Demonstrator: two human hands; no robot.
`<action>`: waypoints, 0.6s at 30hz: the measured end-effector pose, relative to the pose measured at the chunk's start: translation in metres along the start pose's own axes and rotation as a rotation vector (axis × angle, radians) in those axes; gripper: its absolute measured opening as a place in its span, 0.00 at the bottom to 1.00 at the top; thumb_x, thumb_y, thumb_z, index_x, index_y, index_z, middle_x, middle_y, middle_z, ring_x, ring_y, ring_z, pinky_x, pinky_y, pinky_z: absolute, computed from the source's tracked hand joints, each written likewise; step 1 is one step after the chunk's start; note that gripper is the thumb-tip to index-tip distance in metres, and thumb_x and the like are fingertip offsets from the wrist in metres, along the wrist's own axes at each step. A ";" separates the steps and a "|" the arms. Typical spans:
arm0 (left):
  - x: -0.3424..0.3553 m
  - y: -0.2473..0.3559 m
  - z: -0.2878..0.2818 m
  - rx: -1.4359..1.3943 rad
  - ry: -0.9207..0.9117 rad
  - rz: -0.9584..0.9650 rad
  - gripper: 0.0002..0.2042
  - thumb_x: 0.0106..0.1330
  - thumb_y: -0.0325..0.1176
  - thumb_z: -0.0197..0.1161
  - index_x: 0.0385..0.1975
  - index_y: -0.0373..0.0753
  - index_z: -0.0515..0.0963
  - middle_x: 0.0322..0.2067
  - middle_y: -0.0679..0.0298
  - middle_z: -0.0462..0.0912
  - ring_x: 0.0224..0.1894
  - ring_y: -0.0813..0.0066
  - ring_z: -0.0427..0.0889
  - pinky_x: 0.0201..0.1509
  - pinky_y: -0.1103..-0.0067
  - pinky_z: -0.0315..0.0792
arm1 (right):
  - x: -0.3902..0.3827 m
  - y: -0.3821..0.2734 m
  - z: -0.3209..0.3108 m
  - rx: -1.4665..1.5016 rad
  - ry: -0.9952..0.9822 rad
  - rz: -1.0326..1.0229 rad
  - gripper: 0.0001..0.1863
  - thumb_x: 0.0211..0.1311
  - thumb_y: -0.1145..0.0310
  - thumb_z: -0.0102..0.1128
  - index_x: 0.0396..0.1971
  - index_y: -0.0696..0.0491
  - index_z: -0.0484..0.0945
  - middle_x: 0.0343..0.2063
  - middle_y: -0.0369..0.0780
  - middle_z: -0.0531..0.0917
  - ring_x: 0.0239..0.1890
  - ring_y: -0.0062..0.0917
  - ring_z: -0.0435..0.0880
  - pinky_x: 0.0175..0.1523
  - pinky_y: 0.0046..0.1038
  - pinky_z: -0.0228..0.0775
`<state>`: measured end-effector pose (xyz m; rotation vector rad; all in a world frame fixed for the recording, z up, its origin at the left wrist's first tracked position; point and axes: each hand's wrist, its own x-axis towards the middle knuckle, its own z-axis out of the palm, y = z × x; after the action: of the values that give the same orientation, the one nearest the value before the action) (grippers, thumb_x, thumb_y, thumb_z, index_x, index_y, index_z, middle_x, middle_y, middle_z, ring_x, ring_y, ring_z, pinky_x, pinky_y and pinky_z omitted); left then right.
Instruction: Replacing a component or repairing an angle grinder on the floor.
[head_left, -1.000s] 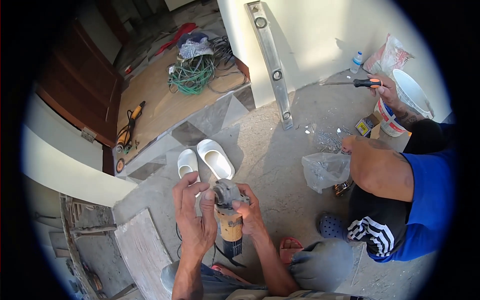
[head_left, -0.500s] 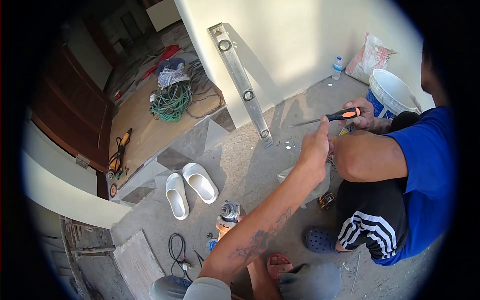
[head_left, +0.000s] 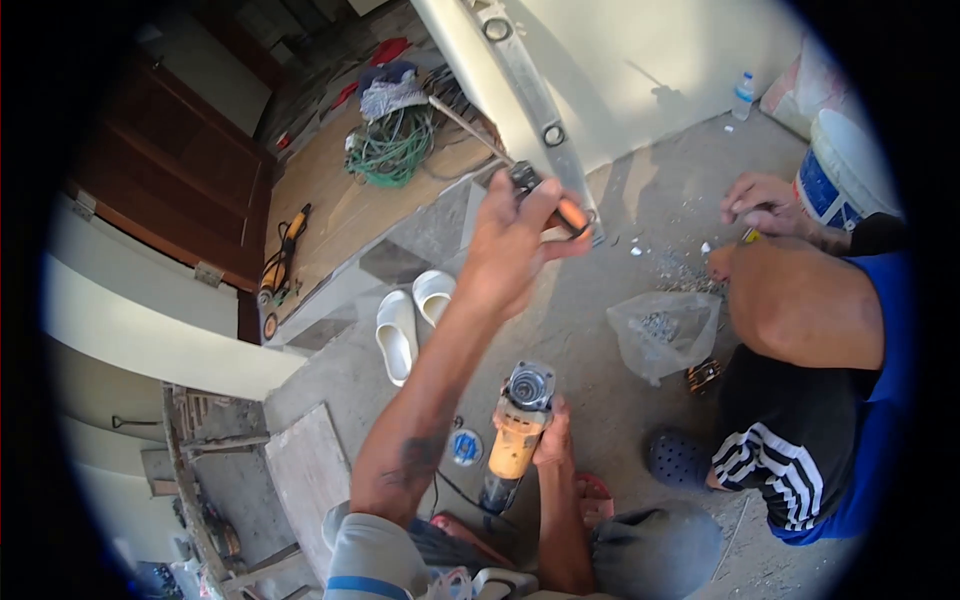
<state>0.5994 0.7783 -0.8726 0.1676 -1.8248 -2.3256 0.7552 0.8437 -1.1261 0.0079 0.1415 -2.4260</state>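
Note:
My left hand (head_left: 515, 235) is raised, closed on a screwdriver (head_left: 573, 214) by its black and orange handle, the shaft pointing up and left. Lower down, my right hand (head_left: 556, 436) wraps around the side of a yellow-orange angle grinder (head_left: 512, 445). The grinder stands head up, its metal gear head and spindle facing up with no disc visible on it. A round blue-centred disc (head_left: 465, 447) lies on the floor beside the grinder. At the right a co-worker in blue crouches, the co-worker's hand (head_left: 765, 205) holding no screwdriver.
White clogs (head_left: 396, 340) stand by the tiled step. A spirit level (head_left: 553, 135) leans against the wall. A plastic bag (head_left: 665, 335) with small pieces lies near the co-worker, and a bucket (head_left: 835, 175) stands behind. A green cable coil (head_left: 390, 150) rests on the doorway board; a plank (head_left: 308, 465) lies left.
The screwdriver has passed from the co-worker's hand into my left hand, which has drawn back left. The view has shifted, and the grinder in my right hand now shows fully.

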 end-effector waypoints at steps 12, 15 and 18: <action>-0.322 0.062 -0.162 0.824 0.476 0.107 0.13 0.58 0.25 0.69 0.41 0.30 0.78 0.30 0.61 0.81 0.30 0.80 0.76 0.34 0.84 0.69 | 0.025 0.047 0.084 -0.124 -0.360 0.015 0.44 0.37 0.53 0.75 0.54 0.65 0.72 0.47 0.50 0.78 0.45 0.34 0.82 0.48 0.31 0.79; -0.337 0.066 -0.167 0.874 0.597 0.158 0.10 0.56 0.28 0.71 0.32 0.28 0.80 0.25 0.59 0.80 0.27 0.76 0.76 0.32 0.81 0.68 | 0.028 0.043 0.088 -0.467 -0.366 -0.148 0.46 0.39 0.45 0.73 0.55 0.63 0.72 0.47 0.53 0.74 0.42 0.36 0.82 0.44 0.33 0.81; -0.347 0.064 -0.178 0.809 0.629 0.145 0.10 0.56 0.28 0.70 0.33 0.28 0.80 0.25 0.59 0.81 0.27 0.76 0.76 0.31 0.82 0.68 | 0.033 0.043 0.097 -0.676 -0.420 -0.222 0.46 0.38 0.44 0.73 0.54 0.63 0.73 0.46 0.53 0.75 0.43 0.34 0.80 0.45 0.32 0.78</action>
<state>0.9790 0.6675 -0.8607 0.7359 -2.1617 -1.1154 0.7608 0.7798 -1.0356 -0.8488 0.7880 -2.4135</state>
